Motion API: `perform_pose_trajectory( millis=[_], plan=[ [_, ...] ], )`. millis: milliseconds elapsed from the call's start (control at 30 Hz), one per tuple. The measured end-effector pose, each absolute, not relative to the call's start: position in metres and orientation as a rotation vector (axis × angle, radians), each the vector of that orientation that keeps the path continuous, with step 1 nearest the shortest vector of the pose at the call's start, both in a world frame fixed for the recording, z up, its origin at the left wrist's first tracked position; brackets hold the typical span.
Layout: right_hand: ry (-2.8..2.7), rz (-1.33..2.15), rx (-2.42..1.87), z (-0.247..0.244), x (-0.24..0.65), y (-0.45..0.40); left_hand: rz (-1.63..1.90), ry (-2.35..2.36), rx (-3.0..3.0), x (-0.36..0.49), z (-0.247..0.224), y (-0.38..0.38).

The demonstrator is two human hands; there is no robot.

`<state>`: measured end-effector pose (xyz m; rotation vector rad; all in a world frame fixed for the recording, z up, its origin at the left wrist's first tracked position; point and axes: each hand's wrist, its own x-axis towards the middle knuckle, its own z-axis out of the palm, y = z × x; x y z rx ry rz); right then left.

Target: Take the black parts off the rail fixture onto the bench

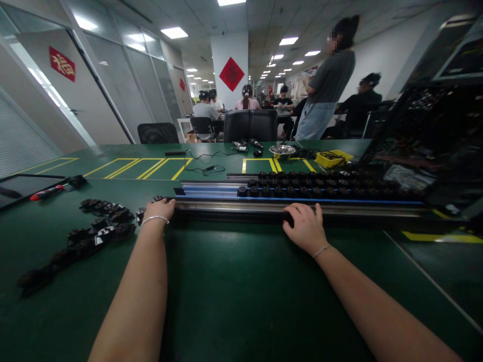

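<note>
A long black-and-silver metal rail (234, 207) lies crosswise on the green table in front of me. My left hand (159, 209) is closed around its left end, the fingertips hidden behind it. Further along, my right hand (304, 224) grips the same rail near its middle, thumb on the near side and fingers over the top. Right behind it lies a second rail with blue edging (211, 192), carrying a row of small black blocks (290, 192). Loose black blocks (109, 213) lie in rows to the left of my left hand.
A red-handled screwdriver (47, 192) and a dark flat panel (26, 188) lie at the left. A metal bowl (282, 151), a yellow tray (332, 159) and a thin cable (215, 170) are further back. Dark equipment (433, 125) stands at the right. Several people are beyond the table.
</note>
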<state>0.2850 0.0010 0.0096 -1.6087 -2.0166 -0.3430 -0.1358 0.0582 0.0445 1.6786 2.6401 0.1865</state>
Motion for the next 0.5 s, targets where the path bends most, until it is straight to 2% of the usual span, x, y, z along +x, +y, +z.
perform_pose_trajectory(
  millis=[500],
  plan=[
    [-1.927, -0.305, -1.76, 0.016, 0.292, 0.0, 0.386, 2.742, 1.228, -0.144, 0.047, 0.049]
  ],
)
